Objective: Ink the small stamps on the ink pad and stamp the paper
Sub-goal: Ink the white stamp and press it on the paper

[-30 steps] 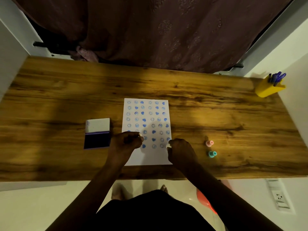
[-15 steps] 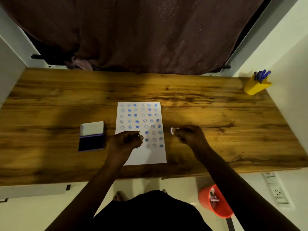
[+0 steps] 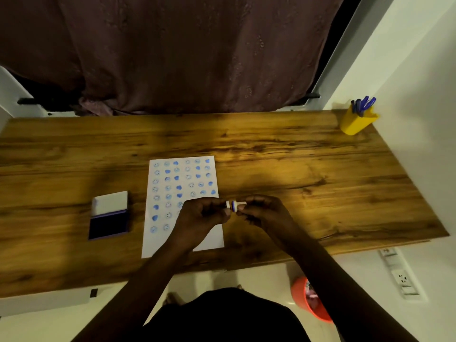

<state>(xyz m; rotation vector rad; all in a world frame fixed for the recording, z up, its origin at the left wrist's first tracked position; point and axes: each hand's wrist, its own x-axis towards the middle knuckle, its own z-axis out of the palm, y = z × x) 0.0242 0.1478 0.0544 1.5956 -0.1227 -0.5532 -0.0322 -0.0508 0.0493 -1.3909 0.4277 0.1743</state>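
Observation:
A white sheet of paper lies mid-table, covered with several rows of blue smiley and heart prints. Left of it sits the open ink pad, dark blue pad near me, white lid behind. My left hand and my right hand meet above the paper's right edge. Each pinches a small white stamp, and the two stamps touch face to face between my fingertips, with blue ink showing where they join.
The wooden table has a yellow pen holder with blue pens at its far right corner. A dark curtain hangs behind. Below the near edge are an orange bin and wall sockets.
My right hand lifted its stamp off the paper, swung out to the right, then came back to meet my left hand. Both stamps now touch above the paper. The view shifted left.

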